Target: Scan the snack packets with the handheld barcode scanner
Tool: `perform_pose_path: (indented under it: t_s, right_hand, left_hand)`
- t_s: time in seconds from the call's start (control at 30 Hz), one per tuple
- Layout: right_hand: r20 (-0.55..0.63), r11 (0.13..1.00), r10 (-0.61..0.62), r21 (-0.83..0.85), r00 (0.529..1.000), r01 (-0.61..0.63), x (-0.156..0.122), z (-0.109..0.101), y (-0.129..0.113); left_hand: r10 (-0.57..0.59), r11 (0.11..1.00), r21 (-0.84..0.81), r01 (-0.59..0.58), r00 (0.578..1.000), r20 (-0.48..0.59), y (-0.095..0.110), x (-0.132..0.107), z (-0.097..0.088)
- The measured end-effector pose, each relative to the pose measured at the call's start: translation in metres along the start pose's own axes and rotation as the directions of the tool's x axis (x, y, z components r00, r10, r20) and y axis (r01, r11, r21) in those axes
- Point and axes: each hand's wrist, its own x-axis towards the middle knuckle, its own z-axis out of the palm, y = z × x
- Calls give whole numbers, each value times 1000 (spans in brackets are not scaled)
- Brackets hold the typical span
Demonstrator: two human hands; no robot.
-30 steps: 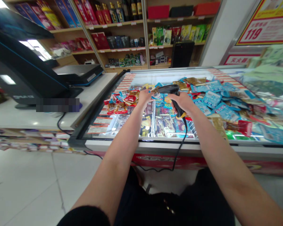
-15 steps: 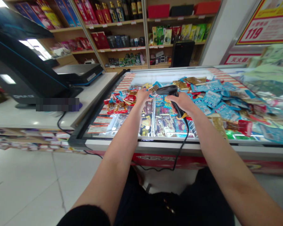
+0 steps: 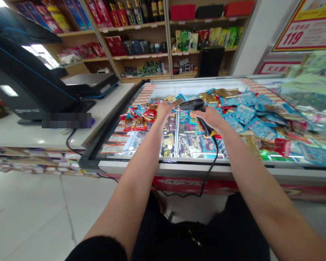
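Note:
My right hand (image 3: pixel 209 119) is wrapped round the grip of a black barcode scanner (image 3: pixel 192 104), whose head points left. A cable (image 3: pixel 214 159) runs from the grip down past the freezer's front. My left hand (image 3: pixel 165 109) pinches a small snack packet (image 3: pixel 178 101) with a gold and blue wrapper, just in front of the scanner head. Part of that packet is hidden behind my fingers. Beneath both hands is the glass top of a chest freezer (image 3: pixel 119 165). Red and gold snack packets (image 3: pixel 137 123) lie left of my left hand, and a heap of blue packets (image 3: pixel 244 113) spreads to the right.
A counter (image 3: pixel 108 112) on the left carries a black checkout machine (image 3: pixel 29 83) and a weighing platform (image 3: pixel 91 84). Shelves (image 3: pixel 136 56) of boxes and bottles stand behind the freezer. Greenish plastic packages (image 3: pixel 312 83) are piled at the far right.
Both hands stay almost in place. The packet in my left hand has shifted very slightly, with a white patch now showing by the scanner head.

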Motion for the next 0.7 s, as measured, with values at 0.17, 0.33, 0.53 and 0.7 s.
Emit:
perform_pose_path:
  t_s: [0.17,0.33,0.53,0.7]
  right_hand:
    - [8,1000,-9,-6,1000,9,-1,1,0]
    - [-5,1000,3,8,1000,-3,0,1,1]
    - [-31,999,-13,36,999,14,2,2,0]
    - [-44,994,-29,106,999,33,2,6,1]
  left_hand:
    - [22,1000,15,-21,1000,-12,-1,1,0]
    - [27,999,19,-26,1000,-8,-1,1,0]
    - [48,999,23,-47,999,-13,0,1,-1]
    - [97,995,35,-96,995,-26,2,4,-6]
